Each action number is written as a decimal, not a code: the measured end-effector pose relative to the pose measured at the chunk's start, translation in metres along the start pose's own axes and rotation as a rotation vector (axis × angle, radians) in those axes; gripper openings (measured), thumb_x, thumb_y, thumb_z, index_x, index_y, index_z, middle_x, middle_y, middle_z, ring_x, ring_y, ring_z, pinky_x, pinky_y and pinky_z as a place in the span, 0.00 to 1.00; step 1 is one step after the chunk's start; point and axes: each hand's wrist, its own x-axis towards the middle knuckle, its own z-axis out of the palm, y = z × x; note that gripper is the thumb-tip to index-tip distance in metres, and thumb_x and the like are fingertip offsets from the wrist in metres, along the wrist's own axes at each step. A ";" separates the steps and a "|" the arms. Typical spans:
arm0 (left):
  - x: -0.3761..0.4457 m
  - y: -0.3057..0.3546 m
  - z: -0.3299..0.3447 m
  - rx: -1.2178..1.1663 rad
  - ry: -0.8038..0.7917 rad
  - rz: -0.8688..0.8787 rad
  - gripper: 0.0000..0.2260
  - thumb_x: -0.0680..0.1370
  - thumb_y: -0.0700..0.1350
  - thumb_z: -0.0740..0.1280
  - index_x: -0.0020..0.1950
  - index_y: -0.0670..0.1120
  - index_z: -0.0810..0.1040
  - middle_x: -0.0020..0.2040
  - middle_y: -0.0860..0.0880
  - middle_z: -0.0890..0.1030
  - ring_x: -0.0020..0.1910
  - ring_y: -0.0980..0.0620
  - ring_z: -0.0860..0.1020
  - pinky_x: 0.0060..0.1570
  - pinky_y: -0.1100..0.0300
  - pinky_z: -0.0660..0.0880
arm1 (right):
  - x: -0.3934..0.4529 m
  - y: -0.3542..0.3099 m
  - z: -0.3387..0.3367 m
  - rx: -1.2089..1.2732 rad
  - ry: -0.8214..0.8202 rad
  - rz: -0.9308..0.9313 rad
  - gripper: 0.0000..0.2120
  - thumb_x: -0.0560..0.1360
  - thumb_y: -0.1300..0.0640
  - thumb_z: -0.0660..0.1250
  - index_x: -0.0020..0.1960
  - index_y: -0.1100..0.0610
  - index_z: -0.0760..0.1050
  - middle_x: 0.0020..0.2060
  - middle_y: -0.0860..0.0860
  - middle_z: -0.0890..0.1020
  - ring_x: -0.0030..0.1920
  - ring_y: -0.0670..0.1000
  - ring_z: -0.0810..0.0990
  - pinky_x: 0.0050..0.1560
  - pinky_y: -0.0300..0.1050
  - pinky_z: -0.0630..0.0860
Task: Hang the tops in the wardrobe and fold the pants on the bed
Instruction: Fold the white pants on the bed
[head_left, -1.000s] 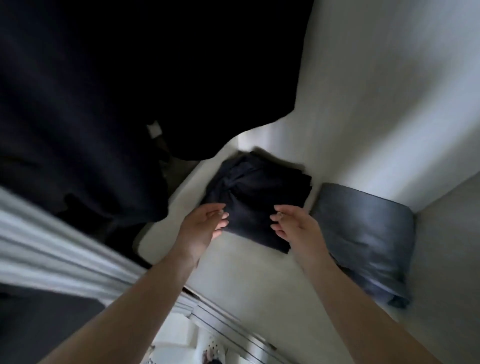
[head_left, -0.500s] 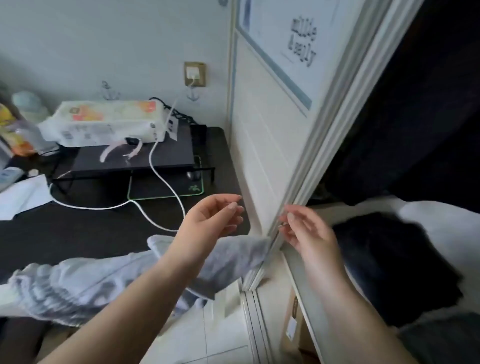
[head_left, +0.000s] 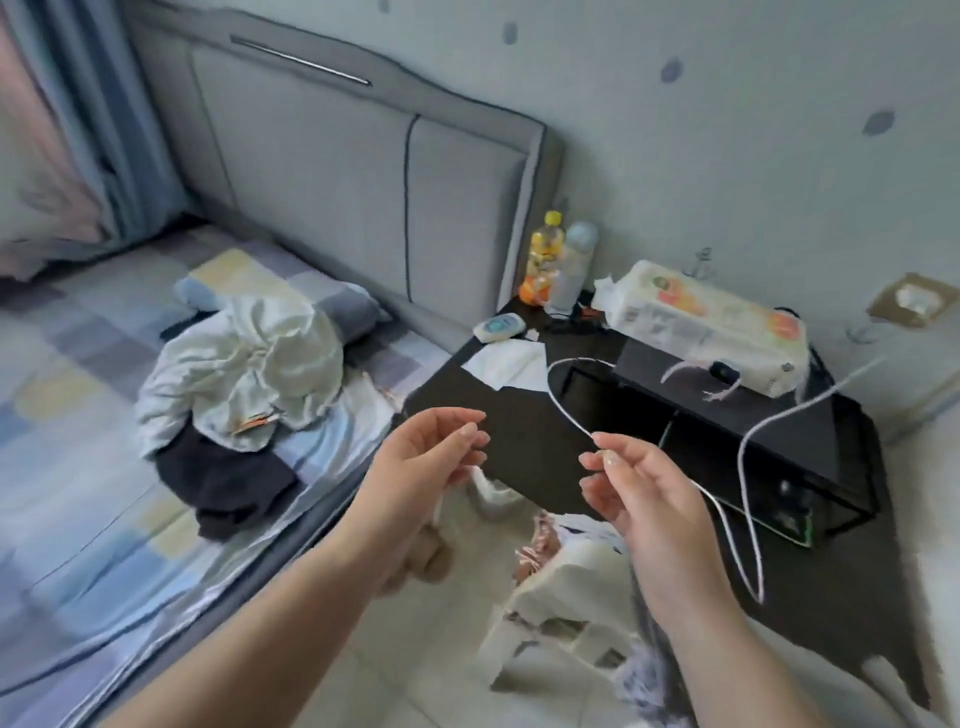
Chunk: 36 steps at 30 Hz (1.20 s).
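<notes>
On the bed (head_left: 78, 493) at my left lies the heap still to sort: a pale crumpled top (head_left: 244, 369) over dark pants (head_left: 228, 483). Both look soft, light and floppy; I'd take the top by its shoulders. My left hand (head_left: 415, 467) hangs loosely curled, holding nothing. My right hand (head_left: 639, 499) is empty too, fingers (head_left: 605, 460) relaxed, the white cable (head_left: 566, 405) on the dark surface (head_left: 524, 431) passing behind. Half a second ago I faced the wardrobe edge; now I face the bed.

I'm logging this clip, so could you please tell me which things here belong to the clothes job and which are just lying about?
Job:
pale garment heaped on the bed
dark garment under it
left hand, right hand, both holding nothing

Lying about:
white cable
tissue pack
bottles
black desk
</notes>
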 end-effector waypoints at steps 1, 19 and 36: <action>0.004 0.004 -0.025 -0.003 0.056 0.006 0.07 0.79 0.41 0.65 0.47 0.51 0.82 0.41 0.51 0.83 0.41 0.54 0.80 0.52 0.56 0.75 | 0.007 0.002 0.026 0.011 -0.051 0.015 0.09 0.79 0.62 0.62 0.50 0.53 0.80 0.40 0.47 0.84 0.40 0.46 0.81 0.50 0.44 0.78; 0.039 0.005 -0.300 -0.079 0.663 -0.106 0.07 0.80 0.39 0.63 0.53 0.43 0.80 0.43 0.47 0.81 0.41 0.53 0.78 0.48 0.59 0.76 | 0.101 0.072 0.336 -0.011 -0.600 0.269 0.08 0.79 0.63 0.61 0.49 0.56 0.79 0.37 0.48 0.83 0.38 0.45 0.80 0.48 0.43 0.78; 0.350 -0.116 -0.526 -0.033 0.718 -0.441 0.06 0.79 0.42 0.64 0.51 0.50 0.80 0.45 0.51 0.83 0.42 0.55 0.80 0.51 0.58 0.76 | 0.358 0.292 0.582 -0.423 -0.574 0.474 0.07 0.79 0.62 0.62 0.51 0.53 0.77 0.43 0.50 0.82 0.41 0.45 0.79 0.43 0.36 0.76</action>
